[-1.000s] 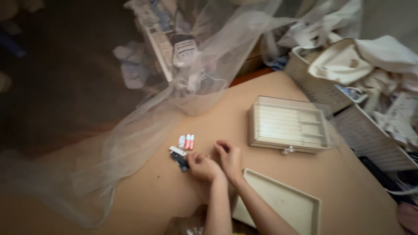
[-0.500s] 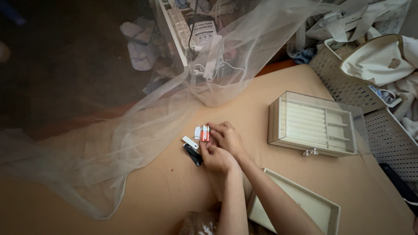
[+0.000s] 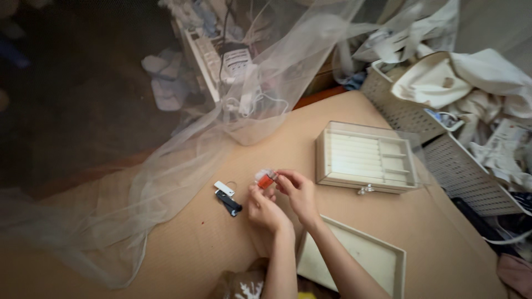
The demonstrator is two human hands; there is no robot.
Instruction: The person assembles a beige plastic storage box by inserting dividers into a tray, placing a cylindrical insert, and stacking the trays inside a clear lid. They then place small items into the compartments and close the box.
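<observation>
My tray (image 3: 382,260) lies at the near table edge. Above it, my left hand (image 3: 265,210) and right hand (image 3: 299,191) together pinch the red batteries (image 3: 266,179), lifted over open tabletop (image 3: 210,243) between the black fob (image 3: 228,202) and the box (image 3: 366,159); netting (image 3: 166,177) beyond.

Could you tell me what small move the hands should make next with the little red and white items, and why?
Probably carry the small red and white items right, toward the compartmented box. Both the left hand and right hand pinch them above the tan surface, and the box's slots look free. The black and white pieces lie beside the left hand.
</observation>
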